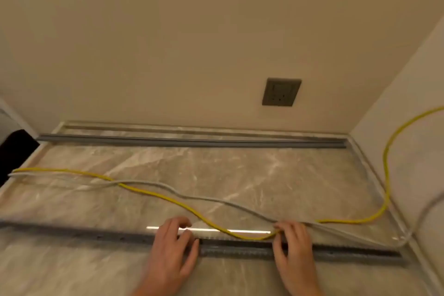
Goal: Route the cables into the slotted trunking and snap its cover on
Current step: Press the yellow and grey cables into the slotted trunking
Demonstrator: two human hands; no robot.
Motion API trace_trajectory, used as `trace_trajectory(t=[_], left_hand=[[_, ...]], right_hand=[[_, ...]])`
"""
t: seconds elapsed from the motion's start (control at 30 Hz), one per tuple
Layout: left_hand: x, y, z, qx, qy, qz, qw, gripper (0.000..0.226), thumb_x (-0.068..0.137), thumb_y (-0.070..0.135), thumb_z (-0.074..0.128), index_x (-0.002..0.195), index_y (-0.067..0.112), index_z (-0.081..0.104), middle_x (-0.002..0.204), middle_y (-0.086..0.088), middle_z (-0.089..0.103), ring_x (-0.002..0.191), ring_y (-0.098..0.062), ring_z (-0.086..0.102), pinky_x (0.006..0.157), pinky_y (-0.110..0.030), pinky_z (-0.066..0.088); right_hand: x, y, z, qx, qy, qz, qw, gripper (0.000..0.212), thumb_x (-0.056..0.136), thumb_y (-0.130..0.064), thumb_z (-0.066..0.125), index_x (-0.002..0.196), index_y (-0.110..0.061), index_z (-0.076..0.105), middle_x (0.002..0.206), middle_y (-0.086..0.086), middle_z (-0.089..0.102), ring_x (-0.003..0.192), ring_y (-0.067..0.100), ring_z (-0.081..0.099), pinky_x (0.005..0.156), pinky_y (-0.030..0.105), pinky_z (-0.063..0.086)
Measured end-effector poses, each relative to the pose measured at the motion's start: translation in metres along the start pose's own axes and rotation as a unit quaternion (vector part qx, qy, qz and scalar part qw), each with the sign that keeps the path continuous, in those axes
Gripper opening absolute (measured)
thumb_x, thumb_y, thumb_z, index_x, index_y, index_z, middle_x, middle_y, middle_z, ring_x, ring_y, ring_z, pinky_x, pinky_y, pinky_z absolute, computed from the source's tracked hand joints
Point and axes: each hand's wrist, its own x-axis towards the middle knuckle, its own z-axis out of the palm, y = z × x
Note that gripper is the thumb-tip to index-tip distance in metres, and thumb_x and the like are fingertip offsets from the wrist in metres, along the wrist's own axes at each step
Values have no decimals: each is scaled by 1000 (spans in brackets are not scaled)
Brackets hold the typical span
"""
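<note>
A long grey slotted trunking [240,249] lies across the marble floor near me. Its grey cover strip [192,141] lies far off, along the foot of the wall. A yellow cable [153,193] and a grey cable [204,198] snake loosely over the floor between them. My left hand [171,251] rests on the trunking, fingers curled over its far edge. My right hand [294,247] also sits on the trunking and pinches the yellow cable at its thumb and fingertips, right where both cables meet the trunking's edge.
A grey wall socket [281,91] is set in the beige wall. A side wall [408,108] closes the right, with the yellow cable climbing it. A dark opening [12,151] sits at the left. A bright light reflection [209,229] lies between my hands.
</note>
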Motion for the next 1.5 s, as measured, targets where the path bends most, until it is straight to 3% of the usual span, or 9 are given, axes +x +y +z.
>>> trace_trajectory(t=[0.17,0.27,0.33,0.43,0.5,0.63,0.8,1.03,1.5], left_hand=[[24,17,16,-23,-49,40,998,21,86,37,55,94,18,57,111,-1,54,104,-16,53,90,-26,39],[43,29,26,-14,-99,75,992,52,84,55,53,122,21,48,134,3,44,126,-11,40,105,-24,32],[56,30,34,25,-149,105,983,74,80,71,43,137,25,33,149,4,28,139,-9,22,116,-24,17],[70,28,50,80,-199,147,966,91,75,81,32,145,25,16,156,5,13,144,-8,2,119,-30,-1],[76,26,59,101,-207,168,958,92,75,81,30,146,25,13,154,4,15,144,-10,5,120,-35,1],[77,23,69,94,-174,198,960,87,76,82,28,141,25,23,143,5,31,134,-11,25,117,-31,16],[75,22,69,64,-130,189,971,75,73,82,36,124,27,44,112,10,46,105,-7,42,95,-23,38],[73,26,65,44,-119,198,972,53,71,74,52,80,22,52,67,14,48,61,-6,45,55,-23,36],[71,26,65,47,-110,191,974,53,69,77,49,68,24,44,59,10,49,53,-9,45,49,-28,35]], right_hand=[[11,8,-2,-32,-47,-39,998,28,75,-14,70,102,-10,64,103,3,59,102,14,49,94,23,36],[19,10,-2,-63,-94,-83,990,37,74,-19,75,109,-14,63,111,-3,61,108,11,51,100,21,31],[29,10,-2,-67,-96,-79,990,31,77,-24,72,106,-18,62,105,-7,61,101,10,54,92,22,35],[40,13,2,-83,-112,-46,989,16,85,-35,62,95,-23,60,88,-13,57,86,9,55,82,26,40],[44,18,5,-119,-137,-46,982,21,89,-43,52,85,-24,58,82,-12,52,82,10,50,79,26,40],[45,24,8,-153,-152,-84,973,32,92,-52,41,77,-25,50,78,-12,47,77,8,44,74,23,35],[44,31,15,-166,-160,-131,964,42,93,-56,25,72,-27,46,76,-12,44,77,8,41,77,26,35],[40,33,19,-131,-132,-131,974,58,94,-55,23,52,-21,44,50,-4,47,49,9,46,53,30,35],[40,24,10,-161,-90,-130,974,64,95,-55,20,47,-18,41,46,-4,45,46,14,46,55,33,37]])
